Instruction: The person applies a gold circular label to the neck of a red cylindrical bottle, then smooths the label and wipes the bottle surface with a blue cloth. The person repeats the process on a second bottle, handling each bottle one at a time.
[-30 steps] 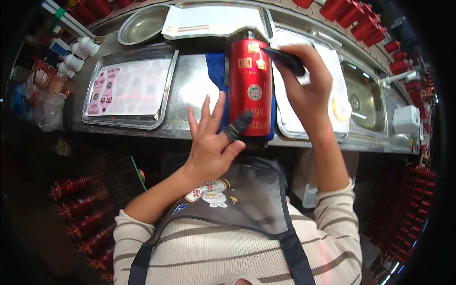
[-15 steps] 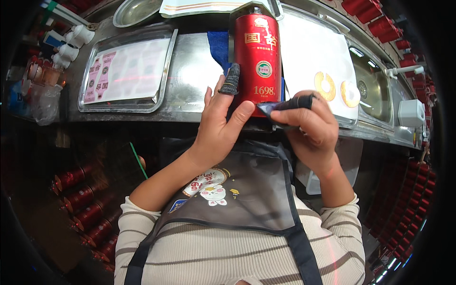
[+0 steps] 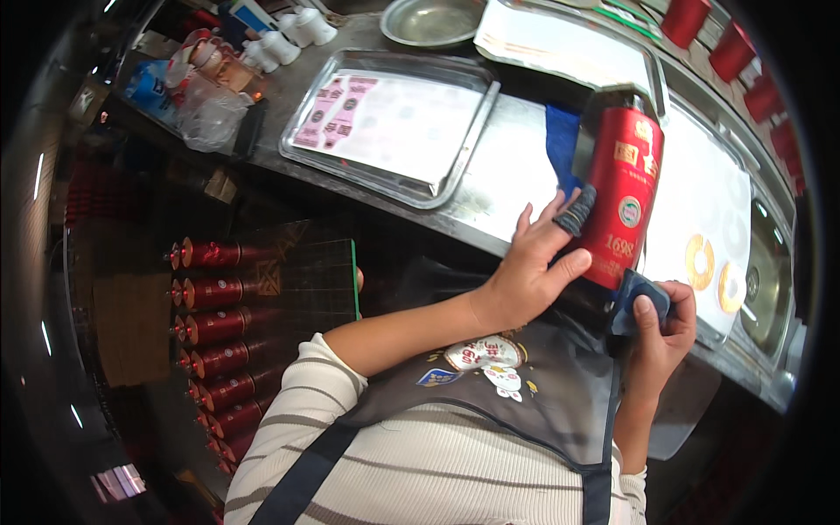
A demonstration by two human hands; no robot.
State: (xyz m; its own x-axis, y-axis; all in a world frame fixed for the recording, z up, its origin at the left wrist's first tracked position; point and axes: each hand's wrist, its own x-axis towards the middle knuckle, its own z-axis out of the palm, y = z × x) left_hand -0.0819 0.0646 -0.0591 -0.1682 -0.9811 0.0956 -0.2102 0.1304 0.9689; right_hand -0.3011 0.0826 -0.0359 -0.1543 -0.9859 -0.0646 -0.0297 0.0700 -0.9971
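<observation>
A red cylindrical bottle (image 3: pixel 623 197) with gold print and a round green-and-white emblem lies tilted at the bench's near edge. My left hand (image 3: pixel 529 276) grips its lower left side, the thumb on its front; a dark ribbed sleeve covers one finger. At the bottle's lower right end is my right hand (image 3: pixel 667 337). It pinches a dark blue flat piece (image 3: pixel 637 302), which looks like a folded cloth or soft scraper, between thumb and fingers. Beneath the bottle, a blue cloth (image 3: pixel 562 144) shows at the left.
Left of the bottle, a metal tray (image 3: pixel 468 162) holds a white sheet with pink labels (image 3: pixel 337 109). A white sheet (image 3: pixel 722 206) on the right bears gold ring stickers (image 3: pixel 700 262). Beyond are a metal bowl (image 3: pixel 429 24) and a sink (image 3: pixel 770 280). Red bottles (image 3: pixel 219 324) stand in rows at lower left.
The whole view has swung, so the bench now appears slanted and farther right. My right hand has shifted to the bottle's lower right corner, thumb turned up. My left hand stays on the bottle.
</observation>
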